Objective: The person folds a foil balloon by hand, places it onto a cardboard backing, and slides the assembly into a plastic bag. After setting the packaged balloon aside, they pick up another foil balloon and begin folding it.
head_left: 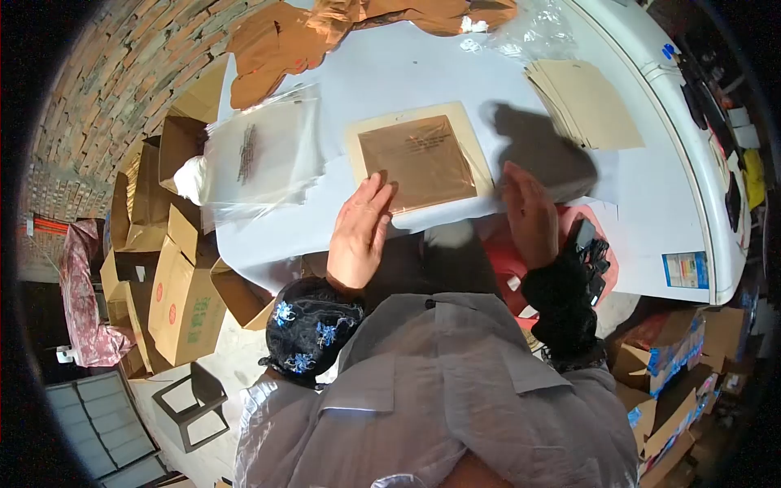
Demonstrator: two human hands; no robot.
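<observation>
Fingers [376,193] of the left hand [358,232] press flat on the brown square plastic-sleeved packet [419,159], right hand [530,215] open beside; slick sleeve could skid off the desk [423,73], imo.

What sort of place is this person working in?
Probably a small packing workshop or storeroom. A stack of clear plastic bags and a pile of card sheets lie on the white table, and open cardboard boxes stand on the floor by a brick wall.
</observation>
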